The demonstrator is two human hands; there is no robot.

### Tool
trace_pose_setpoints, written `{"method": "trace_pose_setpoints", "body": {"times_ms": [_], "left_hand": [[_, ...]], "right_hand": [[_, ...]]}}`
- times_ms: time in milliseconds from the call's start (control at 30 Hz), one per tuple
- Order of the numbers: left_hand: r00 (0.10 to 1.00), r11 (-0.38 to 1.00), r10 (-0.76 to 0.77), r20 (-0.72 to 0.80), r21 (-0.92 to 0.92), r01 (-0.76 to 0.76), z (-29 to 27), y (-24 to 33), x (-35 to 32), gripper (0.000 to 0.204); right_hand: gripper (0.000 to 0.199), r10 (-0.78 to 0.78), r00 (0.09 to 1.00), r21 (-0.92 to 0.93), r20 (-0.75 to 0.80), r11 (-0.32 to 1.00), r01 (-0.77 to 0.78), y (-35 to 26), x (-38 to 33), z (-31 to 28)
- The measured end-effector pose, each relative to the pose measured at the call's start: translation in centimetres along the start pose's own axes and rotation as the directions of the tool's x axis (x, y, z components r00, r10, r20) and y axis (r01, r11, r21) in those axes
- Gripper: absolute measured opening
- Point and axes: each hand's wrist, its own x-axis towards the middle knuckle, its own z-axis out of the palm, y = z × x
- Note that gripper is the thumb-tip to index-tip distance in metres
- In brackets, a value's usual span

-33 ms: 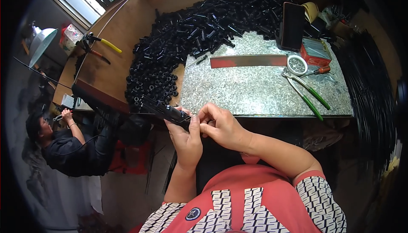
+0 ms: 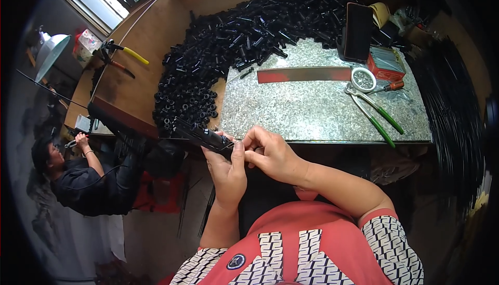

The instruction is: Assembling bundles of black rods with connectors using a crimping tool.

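Observation:
My left hand (image 2: 228, 168) grips a black tube-shaped plastic part (image 2: 200, 135) that points left, just off the near edge of the speckled stone slab (image 2: 312, 108). My right hand (image 2: 270, 152) pinches at the right end of that same part, fingertips touching the left thumb; what it pinches is too small to tell. A big heap of similar black tubular parts (image 2: 234, 46) curves around the slab's left and far sides.
On the slab lie a red-ended metal strip (image 2: 304, 74), green-handled pliers (image 2: 377, 113), a round tin (image 2: 363, 79), a red box (image 2: 387, 62) and a dark phone (image 2: 357, 31). Yellow-handled pliers (image 2: 125, 52) rest on the wooden bench. Another person (image 2: 78, 176) works at lower left.

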Motion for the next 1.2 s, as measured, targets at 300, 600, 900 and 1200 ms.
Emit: {"method": "trace_pose_setpoints", "body": {"times_ms": [300, 600, 900, 1200], "left_hand": [[0.993, 0.999, -0.001, 0.120, 0.045, -0.005, -0.9, 0.1, 0.5, 0.025], [0.989, 0.997, 0.018, 0.144, -0.073, -0.007, -0.9, -0.4, 0.4, 0.024], [0.985, 0.997, 0.075, 0.156, 0.024, -0.079, -0.6, -0.4, 0.3, 0.023], [0.976, 0.997, 0.068, 0.208, -0.056, -0.058, 0.7, -1.1, -0.2, 0.033]], "right_hand": [[0.022, 0.145, 0.985, 0.129, 0.094, 0.979, -0.157, 1.8, 0.5, -1.0], [0.025, 0.240, 0.955, 0.161, 0.175, 0.950, -0.269, 2.8, 1.0, -1.6], [0.032, 0.249, 0.941, 0.174, 0.231, 0.940, -0.292, 2.0, 1.4, -2.1], [0.044, 0.099, 0.992, -0.181, 0.073, 0.980, -0.085, -0.3, -2.9, -6.0]]}}
